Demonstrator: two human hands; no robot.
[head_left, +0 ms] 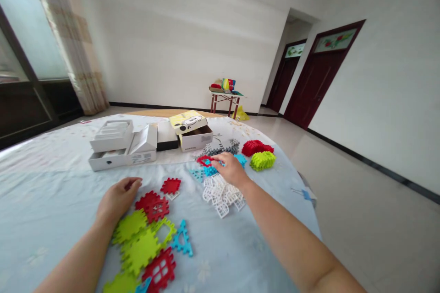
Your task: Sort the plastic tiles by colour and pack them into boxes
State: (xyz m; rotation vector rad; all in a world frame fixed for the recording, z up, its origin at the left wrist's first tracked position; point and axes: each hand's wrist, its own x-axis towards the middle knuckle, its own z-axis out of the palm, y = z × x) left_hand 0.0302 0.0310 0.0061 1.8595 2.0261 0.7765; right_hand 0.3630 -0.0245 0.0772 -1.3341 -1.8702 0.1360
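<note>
Above half-hidden blue pieces (209, 171), right fingers (218, 158) pinch a red piece (204, 159); left fingers (134, 184) curl, their grip unclear.

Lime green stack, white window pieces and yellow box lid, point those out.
Lime green stack (263, 161): head view, middle of its side.
White window pieces (222, 192): head view, near the pile's middle.
Yellow box lid (189, 122): head view, on its printed top.

No wording can be read with certainty. A low white cardboard box (118, 163) bears a small dark logo on its front, apple-like in outline. Fine print on the angled white cardboard box (143, 157) beside it is too small to read. A line of dark lettering on the front of the open, pale rectangular cardboard box (202, 138) is likewise illegible, as is the small print on its yellow, cartoon-printed lid (177, 122).
</note>
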